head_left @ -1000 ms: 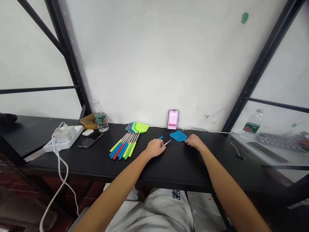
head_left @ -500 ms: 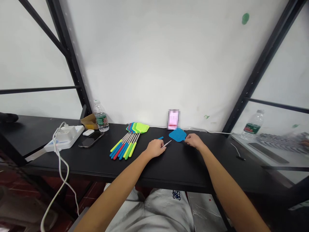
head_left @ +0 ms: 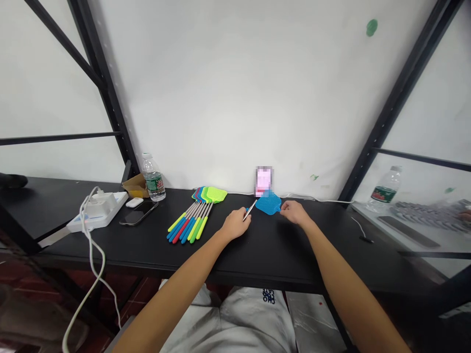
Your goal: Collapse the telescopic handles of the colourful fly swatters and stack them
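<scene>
My left hand is closed around a blue-gripped telescopic handle, whose slim metal rod sticks up from the fingers. Most of the blue grip is hidden in that hand. With pinched fingers my right hand holds a blue fly swatter head by its narrow neck, tilted up above the black table. The rod's tip is close to the left edge of the head, apart from the neck. To the left lies a fanned row of several fly swatters with yellow, blue, red and green grips.
A pixelated phone-like screen leans on the wall behind the swatter head. At the left are a water bottle, a dark phone, a white earbud case, a cardboard box and a power strip. A short cable lies right.
The rod in my left hand has swung to point more upward. My right hand has shifted slightly left, and the blue head now tilts up more.
</scene>
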`<state>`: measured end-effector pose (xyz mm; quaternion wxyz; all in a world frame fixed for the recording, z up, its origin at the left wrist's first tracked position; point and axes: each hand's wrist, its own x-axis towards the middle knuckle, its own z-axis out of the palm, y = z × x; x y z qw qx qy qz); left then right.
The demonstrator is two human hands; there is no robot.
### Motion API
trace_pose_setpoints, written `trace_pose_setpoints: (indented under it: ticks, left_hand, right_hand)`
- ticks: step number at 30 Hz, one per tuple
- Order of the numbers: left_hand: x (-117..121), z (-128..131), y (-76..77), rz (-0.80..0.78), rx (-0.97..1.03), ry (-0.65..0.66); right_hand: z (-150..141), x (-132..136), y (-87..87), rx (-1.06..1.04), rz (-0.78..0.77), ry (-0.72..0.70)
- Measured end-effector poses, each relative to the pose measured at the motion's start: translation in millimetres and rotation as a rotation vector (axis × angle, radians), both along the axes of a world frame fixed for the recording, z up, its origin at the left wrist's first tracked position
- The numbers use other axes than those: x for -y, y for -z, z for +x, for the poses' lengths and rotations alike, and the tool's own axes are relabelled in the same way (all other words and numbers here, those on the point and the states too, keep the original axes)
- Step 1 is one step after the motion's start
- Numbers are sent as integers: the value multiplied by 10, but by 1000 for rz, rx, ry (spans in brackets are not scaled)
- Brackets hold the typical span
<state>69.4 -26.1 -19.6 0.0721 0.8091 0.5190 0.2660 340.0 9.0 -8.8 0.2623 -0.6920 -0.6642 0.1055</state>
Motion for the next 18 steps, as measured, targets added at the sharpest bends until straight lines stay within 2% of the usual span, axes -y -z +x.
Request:
trace_pose_setpoints:
  ticks: [5, 10, 15, 18]
  left_hand:
    - [8, -4, -15, -20, 1, 0]
    - [8, -5, -14, -26, -4, -6]
    - [7, -2, -9, -28, -30, 6]
    - [12, -2, -16, -39, -68, 13]
  right_hand:
    - [-10, 25, -32, 53, 30, -9]
    - [-29, 24, -25, 12, -2, 34]
    - [-125, 28, 15, -205, -175, -14]
    - [-212, 59, 25, -107, -174, -49]
